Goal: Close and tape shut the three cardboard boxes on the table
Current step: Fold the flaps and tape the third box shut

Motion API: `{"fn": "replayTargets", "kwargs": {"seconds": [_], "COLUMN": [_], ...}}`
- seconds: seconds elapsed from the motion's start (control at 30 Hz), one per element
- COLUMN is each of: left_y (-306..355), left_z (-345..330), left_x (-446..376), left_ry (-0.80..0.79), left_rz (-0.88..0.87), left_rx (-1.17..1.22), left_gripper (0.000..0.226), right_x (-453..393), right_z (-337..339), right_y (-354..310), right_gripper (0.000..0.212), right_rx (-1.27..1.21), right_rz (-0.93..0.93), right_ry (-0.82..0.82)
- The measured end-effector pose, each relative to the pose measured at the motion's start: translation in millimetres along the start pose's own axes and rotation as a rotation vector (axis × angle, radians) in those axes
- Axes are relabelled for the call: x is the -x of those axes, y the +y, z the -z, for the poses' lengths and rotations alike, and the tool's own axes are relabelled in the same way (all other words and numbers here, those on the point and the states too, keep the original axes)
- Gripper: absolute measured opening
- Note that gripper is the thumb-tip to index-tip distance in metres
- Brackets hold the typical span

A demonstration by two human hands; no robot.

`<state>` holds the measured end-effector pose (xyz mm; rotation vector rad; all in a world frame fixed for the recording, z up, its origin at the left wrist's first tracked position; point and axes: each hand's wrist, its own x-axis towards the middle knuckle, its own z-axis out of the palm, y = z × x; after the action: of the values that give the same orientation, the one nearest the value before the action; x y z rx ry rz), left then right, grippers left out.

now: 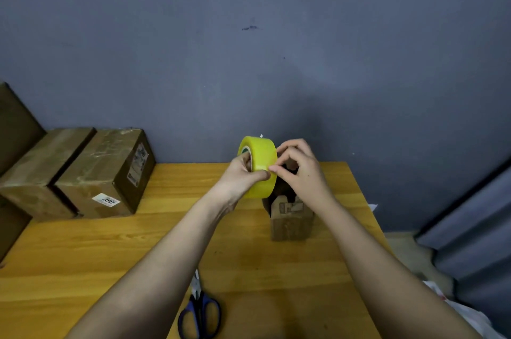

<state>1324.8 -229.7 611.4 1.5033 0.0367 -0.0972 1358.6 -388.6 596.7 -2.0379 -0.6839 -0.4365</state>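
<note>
— Yellow tape roll [260,170], one only? Who holds it?
— The left hand [243,175] grips it above the small open box [291,218]; the right hand [300,170] pinches its edge.
— Other boxes?
— Two taped boxes [83,172] stand at left on the wooden table [138,241]. One pair of scissors [200,313] lies near.

Around the small open brown cardboard box [292,218], bare yellow wooden tabletop [171,230] lies left toward two taped brown cardboard boxes [80,172], blue-handled scissors [199,311] lie nearer, and the grey wall [249,62] stands behind.
</note>
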Motion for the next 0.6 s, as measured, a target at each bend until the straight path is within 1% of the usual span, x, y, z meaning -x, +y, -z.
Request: {"fn": "replayTargets", "kwargs": {"seconds": [0.07,0.13,0.17,0.27,0.37,0.47,0.6], "left_y": [3.4,5.1,4.9,1.3,0.7,3.4,3.8], "left_z": [-0.5,-0.7,-0.6,0.1,-1.6,-3.5,-3.7], "left_x": [-0.8,-0.6,-0.4,1.1,1.8,1.2,0.6], "left_ry": [-0.016,-0.027,-0.036,-0.058,-0.038,-0.015,0.008], "left_rz": [0.005,0.0,-0.004,-0.02,-0.013,-0.007,0.018], "left_rx": [0.052,0.103,0.111,0.107,0.101,0.078,0.026], "left_gripper": [0.029,0.031,0.031,0.031,0.024,0.024,0.017], "right_x": [0.7,3.7,5.7,11.7,12.6,9.5,3.0], "right_z": [-1.2,-2.4,-3.3,-6.2,-8.1,-6.5,-2.4], "right_y": [-2.9,-8.1,-9.7,-8.7,-5.6,-3.2,3.8], "right_gripper": [0.013,0.025,0.028,0.029,0.021,0.011,0.009], "right_rx": [-0.015,-0.04,-0.014,0.13,0.097,0.039,-0.023], "right_rz": [-0.011,-0.033,-0.027,0.026,0.032,-0.007,-0.055], "right_ry": [0.069,0.135,0.15,0.181,0.224,0.199,0.111]}}
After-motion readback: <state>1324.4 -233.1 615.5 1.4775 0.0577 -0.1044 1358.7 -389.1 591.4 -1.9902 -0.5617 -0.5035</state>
